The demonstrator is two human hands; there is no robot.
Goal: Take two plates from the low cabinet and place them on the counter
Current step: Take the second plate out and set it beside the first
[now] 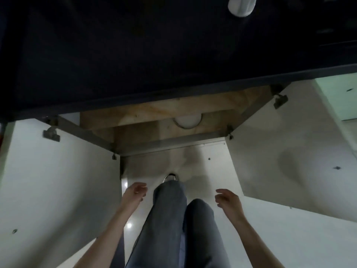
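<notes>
Plates: you see only part of a round white disc (187, 121) with a thin dark rim line — whether it is one plate or a stack you cannot tell from here.
Plate position: it lies inside the low cabinet (139, 120), on the wooden shelf, towards the back and a little right of centre; its far half is hidden under the upper wooden board.
Plate lie: flat on the shelf, face up; being round, it has no long axis to speak of and points no particular way.
Cabinet: both white doors stand swung wide — the left door (58, 180) and the right door (289, 151) — with metal hinges showing at their inner edges.
Desk: the dark desk (135, 45) overhangs the cabinet and fills the top of your view; a white rounded object (241, 5) sits at its upper right, cut off by the frame.
Your left hand (135, 192): empty, fingers loosely curled, held in the air in front of the cabinet, well apart from the plate.
Your right hand (229, 199): empty too, fingers slack and half bent, level with the left.
Between your hands: your legs in grey trousers (170, 219), one shoe tip (170, 177) on the pale floor (270, 229).
</notes>
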